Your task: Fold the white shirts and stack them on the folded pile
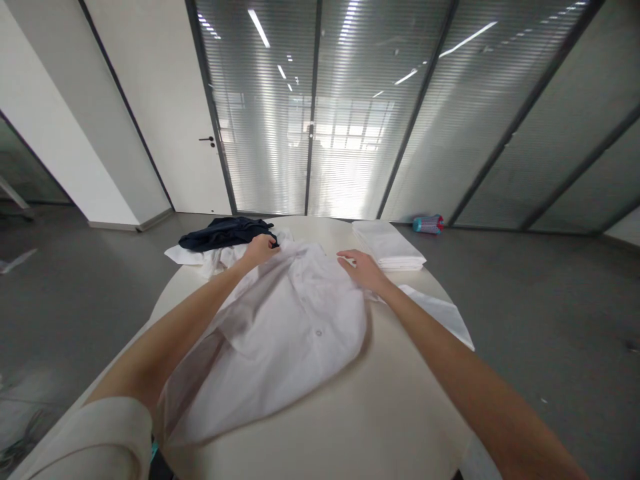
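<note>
A white buttoned shirt (pixel 305 313) lies loosely spread and wrinkled on the white table (pixel 400 393), with one round button showing near its middle. At its far left part, my left hand (pixel 260 251) is closed, its fingers curled on the white cloth close to the dark pile; the fingertips are partly hidden. My right hand (pixel 363 270) rests at the shirt's far right edge, fingers stretched forward and thumb apart, with nothing visibly gripped.
A dark navy garment (pixel 225 233) lies on crumpled white cloth (pixel 213 260) at the far left. Folded white fabric (pixel 387 243) is stacked at the far right. A flat white piece (pixel 440 312) overlies the right edge. A teal and red cylinder (pixel 428 225) is on the floor beyond.
</note>
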The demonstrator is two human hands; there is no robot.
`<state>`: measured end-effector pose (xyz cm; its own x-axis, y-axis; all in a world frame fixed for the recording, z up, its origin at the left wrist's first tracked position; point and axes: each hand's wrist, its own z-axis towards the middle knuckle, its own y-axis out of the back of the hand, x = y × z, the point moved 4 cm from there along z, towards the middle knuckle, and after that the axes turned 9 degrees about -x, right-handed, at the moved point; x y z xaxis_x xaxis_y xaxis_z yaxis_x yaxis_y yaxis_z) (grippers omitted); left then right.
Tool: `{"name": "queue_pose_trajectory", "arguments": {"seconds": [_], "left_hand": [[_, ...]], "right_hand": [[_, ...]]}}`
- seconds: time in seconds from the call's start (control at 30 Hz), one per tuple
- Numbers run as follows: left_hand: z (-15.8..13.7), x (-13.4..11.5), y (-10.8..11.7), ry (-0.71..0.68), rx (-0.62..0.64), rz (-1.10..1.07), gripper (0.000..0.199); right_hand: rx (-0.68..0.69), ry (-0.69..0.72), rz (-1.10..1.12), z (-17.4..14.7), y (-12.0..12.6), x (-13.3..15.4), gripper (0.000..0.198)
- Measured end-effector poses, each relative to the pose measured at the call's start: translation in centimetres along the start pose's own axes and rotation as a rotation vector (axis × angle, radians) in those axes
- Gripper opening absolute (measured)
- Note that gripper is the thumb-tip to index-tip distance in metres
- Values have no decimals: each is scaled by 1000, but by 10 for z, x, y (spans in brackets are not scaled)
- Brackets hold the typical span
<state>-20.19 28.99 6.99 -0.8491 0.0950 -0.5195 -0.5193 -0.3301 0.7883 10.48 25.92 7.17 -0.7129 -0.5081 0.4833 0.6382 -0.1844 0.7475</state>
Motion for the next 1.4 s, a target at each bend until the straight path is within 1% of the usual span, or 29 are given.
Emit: {"name": "queue_pose_trajectory", "arguments": {"seconds": [0.07, 0.13, 0.17, 0.23, 0.37, 0.43, 0.5, 0.57, 0.63, 0.7, 0.73, 0.77, 0.8, 0.87, 0.9, 0.97, 1.0, 1.03, 1.07, 1.1, 1.17, 1.2, 1.23, 1.27, 1.3, 1.33, 1.37, 1.4], "left_hand": [[7, -2, -14, -3, -27, 55, 18], [8, -2, -24, -13, -37, 87, 15], [7, -3, -27, -18, -46, 98, 14], [2, -6, -27, -31, -82, 116, 13], [2, -27, -17, -104, -185, 115, 21], [11, -40, -13, -139, -248, 102, 22], [25, -49, -16, -152, -276, 96, 25], [38, -52, -26, -156, -235, 95, 28], [45, -51, -39, -154, -163, 94, 38], [42, -49, -44, -174, -119, 88, 54], [37, -50, -43, -203, -110, 76, 56], [28, -52, -38, -243, -99, 53, 53], [16, -55, -30, -288, -78, 17, 45], [-16, -60, -7, -352, 6, -73, 22], [-36, -60, 8, -350, 76, -112, 16], [-80, -53, 41, -280, 214, -132, 28], [-103, -45, 57, -222, 273, -113, 33], [-125, -34, 72, -157, 337, -86, 37], [-148, -20, 86, -95, 393, -57, 41], [-170, -5, 97, -40, 457, -34, 44], [-211, 29, 111, 66, 532, 23, 43], [-229, 44, 115, 95, 531, 52, 39], [-245, 57, 117, 100, 506, 61, 35], [-258, 67, 117, 82, 468, 60, 38], [-269, 73, 116, 56, 426, 57, 44], [-278, 76, 114, 24, 386, 52, 47], [-284, 76, 110, -6, 354, 47, 43], [-289, 74, 107, -25, 328, 39, 34]], "right_hand": [[120, 24, -116, 3, -32, -4, 53], [247, 15, -232, -2, -56, -12, 65], [303, 9, -279, -7, -63, -16, 68], [373, 7, -341, -17, -71, -24, 72], [387, -7, -402, -27, -69, -34, 78], [374, -35, -416, -22, -68, -36, 78], [362, -83, -428, -12, -71, -38, 78], [362, -147, -443, -1, -76, -40, 79], [366, -203, -457, 8, -81, -44, 80], [360, -234, -464, 13, -84, -47, 82], [354, -238, -462, 15, -84, -47, 82], [346, -235, -451, 16, -84, -47, 82], [335, -225, -428, 16, -82, -47, 81], [272, -178, -331, 17, -72, -42, 71], [212, -146, -259, 17, -63, -39, 63], [76, -105, -113, 14, -37, -35, 45], [32, -106, -59, 11, -21, -34, 39], [21, -121, -30, 5, -5, -35, 33], [57, -142, -27, -4, 9, -36, 27], [132, -160, -42, -14, 22, -37, 23], [354, -176, -90, -42, 41, -37, 18], [463, -178, -105, -58, 46, -35, 17], [539, -181, -108, -74, 50, -32, 16], [570, -183, -95, -87, 51, -28, 15], [557, -179, -68, -98, 50, -22, 14], [512, -165, -30, -106, 48, -16, 13], [456, -141, 18, -112, 44, -9, 14], [400, -114, 72, -117, 39, -2, 16]]}}
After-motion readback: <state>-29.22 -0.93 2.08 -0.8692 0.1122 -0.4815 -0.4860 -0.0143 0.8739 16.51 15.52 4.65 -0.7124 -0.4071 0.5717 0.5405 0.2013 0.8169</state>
